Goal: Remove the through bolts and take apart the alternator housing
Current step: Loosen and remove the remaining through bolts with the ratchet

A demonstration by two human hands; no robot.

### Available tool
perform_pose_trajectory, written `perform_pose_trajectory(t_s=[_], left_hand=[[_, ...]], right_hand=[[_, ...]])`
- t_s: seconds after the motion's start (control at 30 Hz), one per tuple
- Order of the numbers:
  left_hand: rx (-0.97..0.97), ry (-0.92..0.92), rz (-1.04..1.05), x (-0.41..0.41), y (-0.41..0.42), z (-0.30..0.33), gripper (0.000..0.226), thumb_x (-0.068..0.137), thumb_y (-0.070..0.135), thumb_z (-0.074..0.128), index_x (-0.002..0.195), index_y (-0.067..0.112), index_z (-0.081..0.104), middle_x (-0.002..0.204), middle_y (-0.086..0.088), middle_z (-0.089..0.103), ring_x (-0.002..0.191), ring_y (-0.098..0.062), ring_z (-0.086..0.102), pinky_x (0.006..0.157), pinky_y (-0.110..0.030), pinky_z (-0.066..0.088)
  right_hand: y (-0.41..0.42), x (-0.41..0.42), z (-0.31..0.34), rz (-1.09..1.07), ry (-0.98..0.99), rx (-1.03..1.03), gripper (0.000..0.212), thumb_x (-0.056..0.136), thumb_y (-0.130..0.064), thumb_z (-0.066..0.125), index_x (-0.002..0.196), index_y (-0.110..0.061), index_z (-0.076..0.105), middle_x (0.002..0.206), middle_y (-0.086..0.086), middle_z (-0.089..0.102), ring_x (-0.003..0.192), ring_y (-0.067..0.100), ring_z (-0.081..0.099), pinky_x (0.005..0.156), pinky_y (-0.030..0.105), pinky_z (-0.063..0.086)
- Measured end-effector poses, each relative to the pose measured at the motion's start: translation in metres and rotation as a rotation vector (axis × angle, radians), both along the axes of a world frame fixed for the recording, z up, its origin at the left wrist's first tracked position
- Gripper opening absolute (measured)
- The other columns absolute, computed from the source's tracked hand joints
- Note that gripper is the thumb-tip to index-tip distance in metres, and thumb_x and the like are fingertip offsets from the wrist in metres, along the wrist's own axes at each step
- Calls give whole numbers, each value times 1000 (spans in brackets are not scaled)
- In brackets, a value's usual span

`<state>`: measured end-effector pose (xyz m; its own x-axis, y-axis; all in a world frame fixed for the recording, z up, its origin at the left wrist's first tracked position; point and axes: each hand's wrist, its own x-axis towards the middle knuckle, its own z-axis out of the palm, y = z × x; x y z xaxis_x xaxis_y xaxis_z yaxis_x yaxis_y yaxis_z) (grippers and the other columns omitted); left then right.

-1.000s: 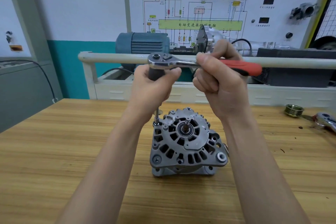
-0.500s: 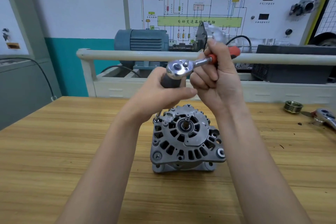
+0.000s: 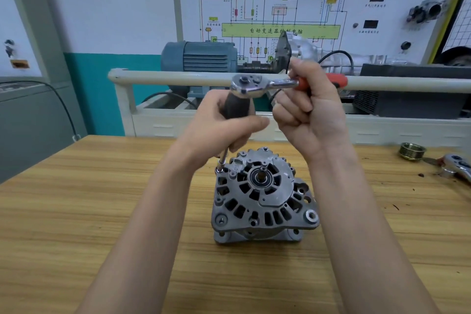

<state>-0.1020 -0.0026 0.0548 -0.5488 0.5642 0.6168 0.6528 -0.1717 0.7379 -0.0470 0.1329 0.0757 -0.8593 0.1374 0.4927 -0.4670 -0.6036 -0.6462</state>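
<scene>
Our left hand (image 3: 219,122) grips the extension upright over the alternator (image 3: 262,196) bolt — right hand (image 3: 311,115) clutches the ratchet handle (image 3: 331,81), pointing right.

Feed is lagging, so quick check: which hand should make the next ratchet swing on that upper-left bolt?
Probably the right hand: it grips the ratchet by its red handle. The left hand holds the dark extension grip below the head, steadying the socket on the alternator bolt.
</scene>
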Motion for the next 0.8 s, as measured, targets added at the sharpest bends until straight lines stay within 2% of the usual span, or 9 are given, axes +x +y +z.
perform_pose_trajectory(t_s=[0.1,0.2,0.27,0.37,0.6,0.8], left_hand=[[-142,41,-183,2,-6,-2,25,70,24,70,55,16,52,43,2,41,36,-17,36,42,-21,32],[-32,-88,-269,5,-2,-2,27,72,18,68,53,20,49,43,8,35,35,-9,28,40,-15,25],[127,-152,-172,4,4,-2,35,77,11,64,49,23,46,43,8,32,35,-9,24,39,-16,22],[282,-139,22,4,9,-2,35,79,11,57,49,21,42,42,6,31,35,-10,24,40,-16,24],[328,-132,22,7,13,-2,38,77,7,56,45,22,40,39,6,30,33,-10,23,40,-15,22],[329,-155,-7,4,8,-1,34,78,7,56,53,13,34,43,1,24,36,-12,18,41,-19,16]], right_hand=[[2,4,0,87,-11,116,40,80,-19,53,40,-20,49,29,-10,23,25,3,17,29,14,15],[-2,6,1,29,28,96,41,84,-12,53,45,-17,42,30,-9,23,26,3,16,30,15,15],[-11,5,-2,-118,97,18,41,89,-3,50,56,-14,31,31,-9,21,26,4,15,32,15,16],[-27,3,-10,-313,193,-67,44,89,4,52,57,-17,30,33,-10,23,28,5,18,36,15,21],[-26,6,-8,-318,231,-40,41,88,3,51,60,-16,29,34,-10,24,30,5,16,37,15,21],[-30,6,-8,-331,234,-24,44,90,4,53,57,-16,32,34,-9,25,31,6,17,37,15,22]])
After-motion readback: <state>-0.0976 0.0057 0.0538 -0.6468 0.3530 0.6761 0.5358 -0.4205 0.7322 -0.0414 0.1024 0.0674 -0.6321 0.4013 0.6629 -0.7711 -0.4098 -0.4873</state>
